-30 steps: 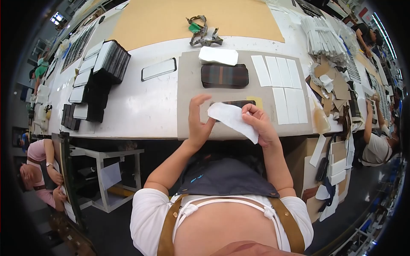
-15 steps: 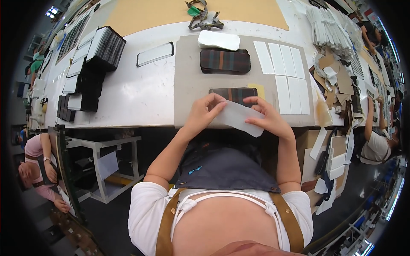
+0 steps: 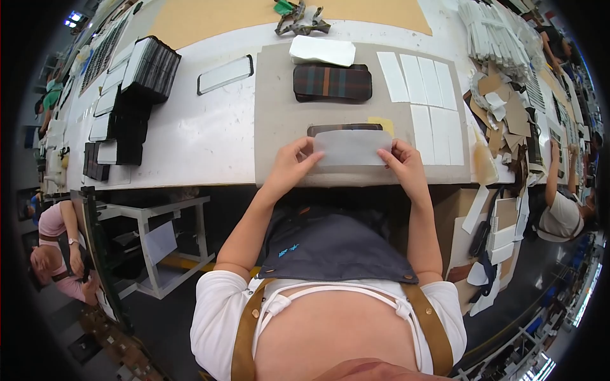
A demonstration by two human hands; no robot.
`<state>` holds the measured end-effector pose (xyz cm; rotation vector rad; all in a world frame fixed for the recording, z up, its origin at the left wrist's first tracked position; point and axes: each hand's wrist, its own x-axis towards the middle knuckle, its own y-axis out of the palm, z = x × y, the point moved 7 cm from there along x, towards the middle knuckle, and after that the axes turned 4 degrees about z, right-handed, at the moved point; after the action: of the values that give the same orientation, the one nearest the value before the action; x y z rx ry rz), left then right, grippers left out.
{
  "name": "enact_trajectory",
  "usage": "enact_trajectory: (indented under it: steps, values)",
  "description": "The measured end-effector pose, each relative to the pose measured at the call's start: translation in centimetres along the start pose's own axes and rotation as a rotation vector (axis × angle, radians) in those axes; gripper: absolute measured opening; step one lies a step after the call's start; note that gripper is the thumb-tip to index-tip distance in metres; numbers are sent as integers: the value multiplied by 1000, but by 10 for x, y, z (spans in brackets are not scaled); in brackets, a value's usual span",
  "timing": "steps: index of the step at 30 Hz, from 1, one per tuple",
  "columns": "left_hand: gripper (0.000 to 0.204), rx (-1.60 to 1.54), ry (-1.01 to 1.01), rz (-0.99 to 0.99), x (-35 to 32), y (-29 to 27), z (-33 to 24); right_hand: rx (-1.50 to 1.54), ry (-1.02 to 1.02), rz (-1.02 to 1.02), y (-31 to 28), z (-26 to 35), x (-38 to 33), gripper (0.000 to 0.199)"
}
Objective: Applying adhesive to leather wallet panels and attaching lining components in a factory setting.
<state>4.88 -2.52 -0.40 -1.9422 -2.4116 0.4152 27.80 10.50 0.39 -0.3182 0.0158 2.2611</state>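
Note:
A translucent white rectangular sheet is stretched level between my two hands. My left hand pinches its left end, thumb on top. At the opposite end, my right hand grips it the same way. Beneath and just beyond the sheet lies a dark plaid panel; only its far edge shows. Farther back rests a stack of plaid panels, dark with an orange stripe. Behind that stack sits a white pile of sheets.
A grey work mat lies under these things. White strips stand in rows at its right. To the left are a single white panel with dark ends and tall stacks of dark-edged panels. Scraps heap up at the right.
The sheet has gone from slanted to level and now covers most of the plaid panel. My right-hand fingers have closed on its right end.

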Motion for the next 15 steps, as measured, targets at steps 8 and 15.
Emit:
enact_trajectory:
  steps: [8,15]
  values:
    - [23,379,53,-284,1,-11,-9,-332,-195,-210,-2,3,11,28]
    - [27,520,7,-286,4,-9,-9,-644,-347,-291,2,8,13,28]
